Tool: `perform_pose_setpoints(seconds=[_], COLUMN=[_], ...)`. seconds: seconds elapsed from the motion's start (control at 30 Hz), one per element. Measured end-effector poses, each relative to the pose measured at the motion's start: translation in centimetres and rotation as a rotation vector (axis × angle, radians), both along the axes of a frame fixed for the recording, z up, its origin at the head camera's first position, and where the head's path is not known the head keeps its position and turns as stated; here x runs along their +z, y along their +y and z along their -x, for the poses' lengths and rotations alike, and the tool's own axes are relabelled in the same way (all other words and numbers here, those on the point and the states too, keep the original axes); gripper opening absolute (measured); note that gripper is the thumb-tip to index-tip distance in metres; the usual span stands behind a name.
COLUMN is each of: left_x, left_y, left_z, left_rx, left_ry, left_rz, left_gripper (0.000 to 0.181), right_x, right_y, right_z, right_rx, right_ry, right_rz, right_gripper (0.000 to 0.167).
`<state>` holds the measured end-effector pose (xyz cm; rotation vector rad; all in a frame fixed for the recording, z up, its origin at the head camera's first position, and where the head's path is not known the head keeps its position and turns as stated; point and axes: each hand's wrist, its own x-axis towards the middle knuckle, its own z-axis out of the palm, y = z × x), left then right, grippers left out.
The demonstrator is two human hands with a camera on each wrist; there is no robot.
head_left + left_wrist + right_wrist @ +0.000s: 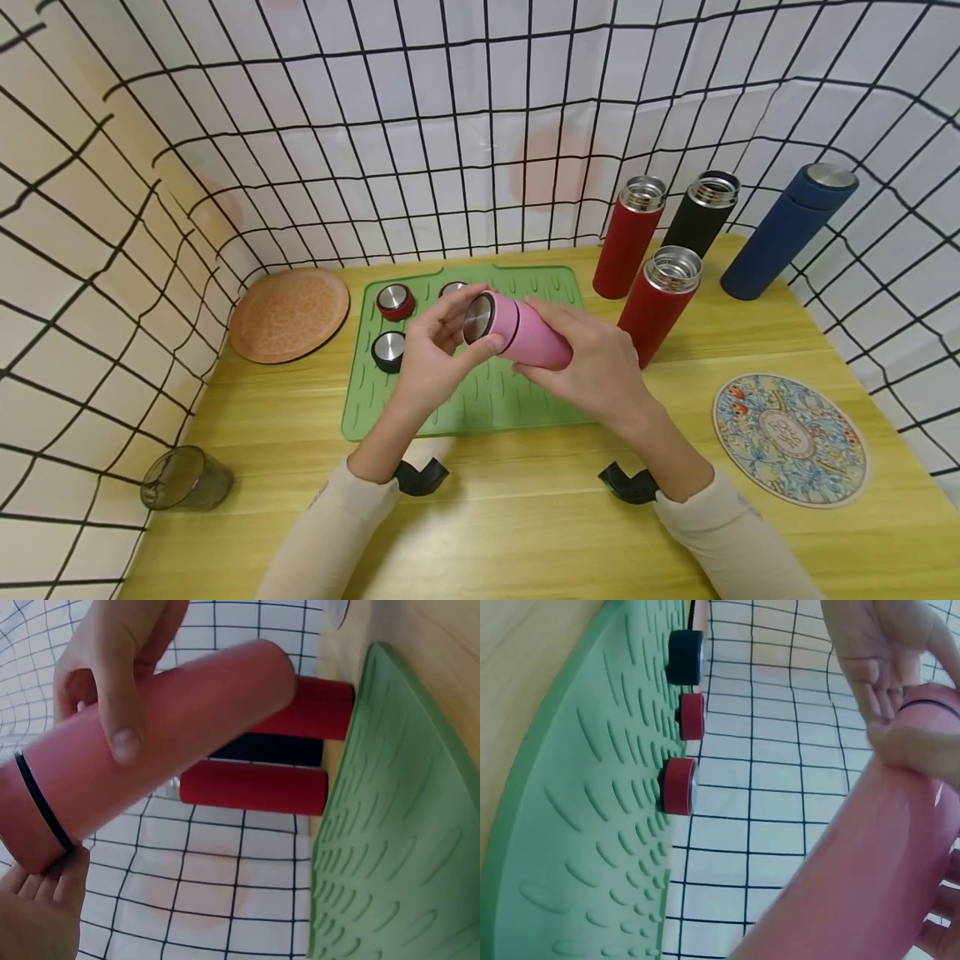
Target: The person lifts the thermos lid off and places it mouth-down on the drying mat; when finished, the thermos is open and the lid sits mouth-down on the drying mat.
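Observation:
A pink thermos bottle (546, 335) is held tilted above the green mat (480, 400), its silver-topped pink lid (506, 317) pointing to the left and a dark ring between lid and body. My right hand (600, 367) grips the bottle's body, thumb and fingers on opposite sides. At the other end my left hand (431, 358) holds the lid, with the thumb at its near edge. On the mat lie a red lid (395, 302), a black lid (388, 351) and another lid (452, 287) partly hidden by my left hand; the right wrist view shows that one as red.
Behind and right of the mat stand two lidless red bottles (628, 242) (660, 308), a lidless black bottle (696, 221) and a lidded blue bottle (783, 233). An orange round mat (290, 315), a glass (187, 479) and a patterned round mat (791, 440) lie around. Black wire grid (491, 125) encloses the table.

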<state>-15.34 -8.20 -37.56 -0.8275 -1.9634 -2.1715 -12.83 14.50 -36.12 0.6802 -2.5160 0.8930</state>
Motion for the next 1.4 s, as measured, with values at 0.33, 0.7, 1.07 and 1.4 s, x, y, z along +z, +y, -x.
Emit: perform_pose_setpoints(seconds=[0.33, 0.7, 1.07, 1.4], left_x=[0.5, 0.8, -0.1, -0.3], left_y=[-1.0, -2.1, -2.5, -2.4], left_z=[0.5, 1.0, 1.5, 2.0], left_rx=[-0.182, -0.461, -0.365, -0.166], left_ry=[0.109, 0.272, 0.202, 0.06], left_rz=[0.063, 0.113, 0.161, 0.142], left_gripper=[0.089, 0.071, 0.077, 0.073], right_x=[0.2, 0.3, 0.1, 0.1], right_y=[1.2, 2.9, 2.4, 1.4], right_z=[0.5, 1.5, 3.1, 3.8], right_rx=[0.13, 0.34, 0.268, 0.193], right_ry=[-0.204, -0.484, -0.531, -0.417], right_rz=[0.175, 0.206, 0.113, 0.113], right_gripper=[0.076, 0.074, 0.08, 0.077])
